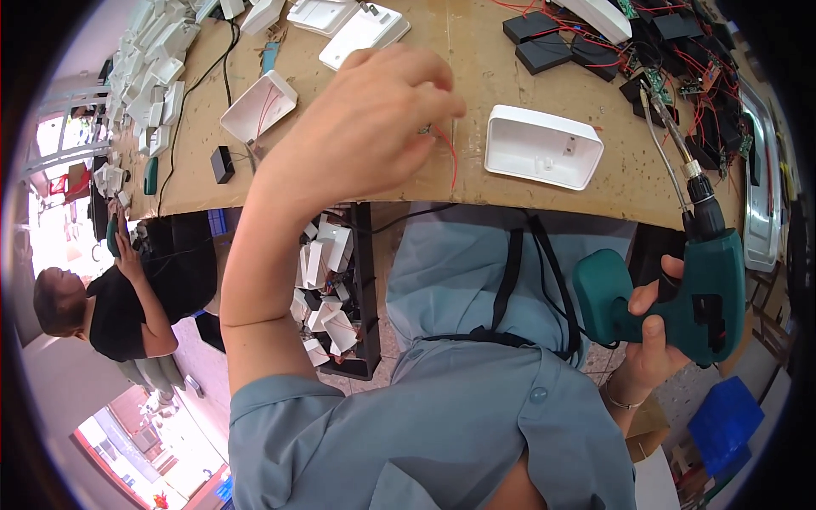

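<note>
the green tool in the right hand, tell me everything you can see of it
The green tool is gun-shaped, its casing plastic-looking with a dark patch on the side. A black collar leads to a metal rod with a thinner tube beside it. The right hand grips it. The body is nearer the person than the table; the rod points away, toward black boxes. Whether its tip touches anything is unclear.

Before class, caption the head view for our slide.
Right hand grips green pistol-shaped tool, left hand near red wire.
</note>
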Available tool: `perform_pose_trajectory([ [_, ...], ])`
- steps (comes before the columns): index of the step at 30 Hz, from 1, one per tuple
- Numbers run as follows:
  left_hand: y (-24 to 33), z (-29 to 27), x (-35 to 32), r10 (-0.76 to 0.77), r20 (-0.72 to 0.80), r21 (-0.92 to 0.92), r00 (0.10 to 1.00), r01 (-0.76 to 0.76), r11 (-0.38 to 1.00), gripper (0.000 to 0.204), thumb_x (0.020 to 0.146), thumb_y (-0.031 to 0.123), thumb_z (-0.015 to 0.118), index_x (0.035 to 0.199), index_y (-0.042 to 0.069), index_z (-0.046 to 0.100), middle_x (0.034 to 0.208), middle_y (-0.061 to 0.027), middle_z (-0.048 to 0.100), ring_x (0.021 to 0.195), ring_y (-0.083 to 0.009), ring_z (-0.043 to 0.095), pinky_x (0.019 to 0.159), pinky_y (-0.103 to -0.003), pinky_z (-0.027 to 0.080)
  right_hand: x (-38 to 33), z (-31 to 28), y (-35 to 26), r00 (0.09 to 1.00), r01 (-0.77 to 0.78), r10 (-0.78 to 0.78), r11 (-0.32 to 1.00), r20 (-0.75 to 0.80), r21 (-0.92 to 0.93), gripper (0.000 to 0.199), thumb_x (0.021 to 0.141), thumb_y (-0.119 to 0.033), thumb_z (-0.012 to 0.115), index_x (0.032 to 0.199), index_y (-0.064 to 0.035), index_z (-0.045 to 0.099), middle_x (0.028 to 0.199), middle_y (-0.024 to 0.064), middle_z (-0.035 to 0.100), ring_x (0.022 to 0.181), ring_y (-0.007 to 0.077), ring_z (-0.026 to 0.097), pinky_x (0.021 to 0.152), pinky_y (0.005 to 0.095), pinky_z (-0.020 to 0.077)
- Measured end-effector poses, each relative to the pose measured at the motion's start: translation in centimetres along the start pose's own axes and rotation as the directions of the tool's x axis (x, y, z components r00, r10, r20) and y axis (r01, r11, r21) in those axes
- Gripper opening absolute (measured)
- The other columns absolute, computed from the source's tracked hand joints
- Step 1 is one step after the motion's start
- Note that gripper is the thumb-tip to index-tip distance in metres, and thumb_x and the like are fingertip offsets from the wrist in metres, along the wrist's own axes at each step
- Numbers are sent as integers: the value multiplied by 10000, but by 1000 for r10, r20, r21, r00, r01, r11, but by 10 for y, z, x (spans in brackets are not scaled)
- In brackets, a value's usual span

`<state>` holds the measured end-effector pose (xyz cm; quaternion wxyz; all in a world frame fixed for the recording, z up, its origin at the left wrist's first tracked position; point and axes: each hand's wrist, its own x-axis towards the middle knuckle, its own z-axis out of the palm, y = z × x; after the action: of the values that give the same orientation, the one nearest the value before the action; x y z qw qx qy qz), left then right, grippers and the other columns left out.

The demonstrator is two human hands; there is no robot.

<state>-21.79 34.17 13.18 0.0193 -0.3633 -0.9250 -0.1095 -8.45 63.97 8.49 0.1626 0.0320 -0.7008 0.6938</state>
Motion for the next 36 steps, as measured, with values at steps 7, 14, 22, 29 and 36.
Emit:
perform_pose_trajectory([
  [7,3,25,1,132,116,-16,984,-131,991,167,654,121,631,815,76,631,853,-36,534,890,-191,513,842,-340,367,0,6,-1,1000,-2,2,1000,13,13,629,762,-148,644,1255,53,309,1090,238,499,647,157,531,526,264,447],
  [14,7,31,-7,196,87,145,977,-207,968,89,728,98,542,813,76,555,754,-44,508,807,-199,528,834,-348,376,-3,5,0,999,4,-5,1000,41,5,625,773,-162,639,1256,51,304,1100,234,493,637,155,530,512,262,436],
  [22,15,30,-15,201,-140,-12,970,-205,979,127,704,74,568,831,64,575,686,-36,517,655,-217,539,669,-322,420,-2,16,10,981,-187,166,943,97,275,699,792,-255,654,1308,19,270,1245,238,414,741,147,525,561,241,440],
  [29,40,36,-5,116,-263,-234,958,-180,955,129,665,94,661,786,84,618,689,-43,523,581,-217,534,534,-325,425,18,40,28,930,-363,252,746,268,558,699,833,-252,599,1365,-46,195,1375,248,231,1220,289,382,814,319,514],
  [36,70,56,12,-121,-346,-460,930,-56,886,121,701,-12,657,815,27,642,709,-69,559,597,-181,542,526,-262,431,38,46,37,919,-382,228,713,320,588,681,846,-241,582,1365,-40,190,1363,237,270,1273,348,292,889,369,458],
])
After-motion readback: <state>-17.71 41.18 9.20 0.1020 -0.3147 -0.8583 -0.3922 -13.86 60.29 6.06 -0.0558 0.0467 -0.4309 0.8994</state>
